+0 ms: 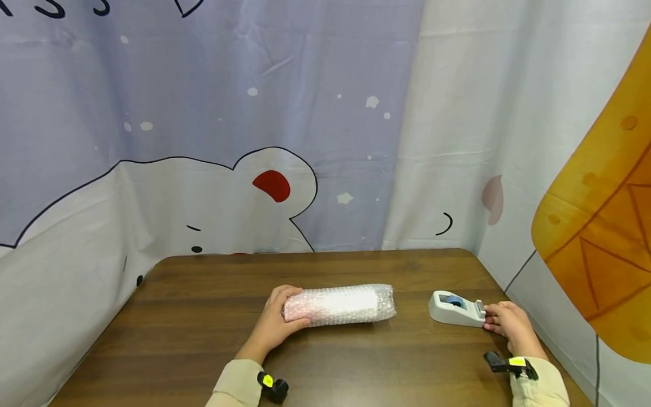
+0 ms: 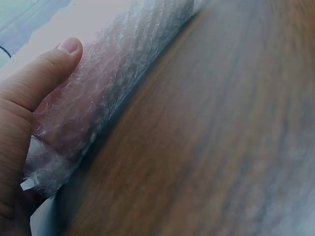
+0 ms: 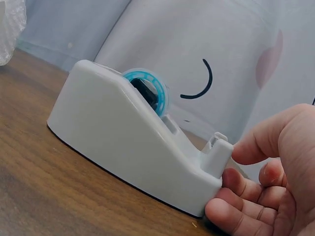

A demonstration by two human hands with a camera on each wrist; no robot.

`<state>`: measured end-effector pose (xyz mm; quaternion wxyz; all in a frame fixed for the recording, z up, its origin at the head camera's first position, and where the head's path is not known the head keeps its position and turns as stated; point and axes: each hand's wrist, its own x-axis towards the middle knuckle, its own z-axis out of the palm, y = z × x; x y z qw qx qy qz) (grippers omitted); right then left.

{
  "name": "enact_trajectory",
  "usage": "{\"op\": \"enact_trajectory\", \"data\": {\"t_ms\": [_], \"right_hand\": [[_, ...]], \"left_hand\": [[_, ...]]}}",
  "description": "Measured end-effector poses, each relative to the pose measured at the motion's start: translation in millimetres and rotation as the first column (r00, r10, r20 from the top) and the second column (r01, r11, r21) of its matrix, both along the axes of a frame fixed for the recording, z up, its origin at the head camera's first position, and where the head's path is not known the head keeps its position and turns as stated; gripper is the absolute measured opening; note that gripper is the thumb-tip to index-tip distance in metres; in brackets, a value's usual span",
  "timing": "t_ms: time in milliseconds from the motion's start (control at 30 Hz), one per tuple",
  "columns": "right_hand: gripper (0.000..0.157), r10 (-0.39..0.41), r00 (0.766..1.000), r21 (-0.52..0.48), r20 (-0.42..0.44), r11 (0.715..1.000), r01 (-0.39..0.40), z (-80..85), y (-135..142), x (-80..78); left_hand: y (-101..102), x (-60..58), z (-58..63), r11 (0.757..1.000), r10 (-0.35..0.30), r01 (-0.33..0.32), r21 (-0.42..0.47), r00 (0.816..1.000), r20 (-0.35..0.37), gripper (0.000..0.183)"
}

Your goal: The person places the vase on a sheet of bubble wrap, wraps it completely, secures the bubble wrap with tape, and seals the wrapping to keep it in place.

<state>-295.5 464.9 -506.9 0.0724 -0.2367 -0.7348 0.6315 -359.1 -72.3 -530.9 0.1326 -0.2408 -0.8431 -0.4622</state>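
Observation:
A long bundle in clear bubble wrap [image 1: 338, 306] lies on the wooden table, pale with a pinkish left end; what is inside cannot be made out. My left hand [image 1: 277, 322] grips its left end, thumb along the near side and fingers over the far side. In the left wrist view the thumb [image 2: 54, 66] presses on the bubble wrap. To the right stands a white tape dispenser [image 3: 123, 128] with a blue-cored tape roll [image 3: 160, 93]. My right hand [image 1: 511, 325] holds the dispenser's low cutter end, with curled fingers and thumb against it. No tape strip shows between them.
The brown table [image 1: 178, 339] ends at the back against a printed curtain [image 1: 346, 124]. Another curtain face with an orange shape [image 1: 605, 226] hangs close along the right edge. Small black cameras are strapped to both wrists.

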Motion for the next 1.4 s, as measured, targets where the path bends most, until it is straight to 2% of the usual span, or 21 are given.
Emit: {"op": "enact_trajectory", "data": {"t_ms": [167,333,400,500,600,700,833,967,1100,1267,1400], "right_hand": [[0.019,-0.014,1.000,-0.004,-0.021,1.000,0.014,-2.1,-1,-0.6],[0.020,-0.078,0.996,0.147,-0.032,0.986,0.082,-8.8,-3,-0.5],[0.023,-0.101,0.994,0.173,-0.034,0.979,0.105,-10.1,-3,-0.7],[0.024,-0.116,0.992,0.114,-0.047,0.986,0.121,-9.9,-1,0.7],[0.042,-0.135,0.989,0.071,-0.053,0.988,0.138,-8.6,0,2.4],[0.056,-0.147,0.987,0.075,-0.071,0.985,0.152,-8.2,-1,3.7],[0.051,-0.175,0.976,0.027,-0.128,0.983,0.180,-10.4,-3,3.3],[0.034,-0.224,0.946,-0.086,-0.236,0.974,0.209,-14.5,-3,4.1],[0.021,-0.286,0.898,-0.161,-0.336,0.956,0.244,-17.4,-6,6.8],[0.018,-0.346,0.852,-0.170,-0.394,0.938,0.302,-15.8,-13,10.2],[0.010,-0.399,0.808,-0.176,-0.434,0.917,0.359,-12.7,-18,12.6]], "left_hand": [[0,-2.0,-2.4,1.000,0.014,-0.014,0.004,0.999,-0.031,0.067],[0,-2.4,-2.0,1.000,0.017,-0.017,0.000,0.999,-0.033,0.068],[0,-1.7,-1.5,1.000,0.018,-0.018,-0.001,0.999,-0.028,0.068],[1,-0.8,-0.3,1.000,0.023,-0.024,-0.004,1.000,-0.006,0.068],[1,-0.9,0.0,1.000,0.030,-0.029,-0.006,1.000,0.011,0.068],[1,-1.3,0.0,0.999,0.031,-0.030,-0.009,0.999,0.024,0.067],[1,-1.7,-0.2,1.000,0.025,-0.025,-0.008,1.000,0.004,0.068],[0,-1.9,-1.1,1.000,0.024,-0.024,-0.012,0.999,-0.023,0.069],[0,0.3,0.3,0.999,0.029,-0.030,-0.014,0.999,-0.020,0.068],[-1,1.5,2.1,0.999,0.030,-0.030,-0.026,1.000,0.003,0.070],[-2,0.8,2.0,1.000,-0.013,0.012,-0.017,0.998,-0.058,0.055]]}}
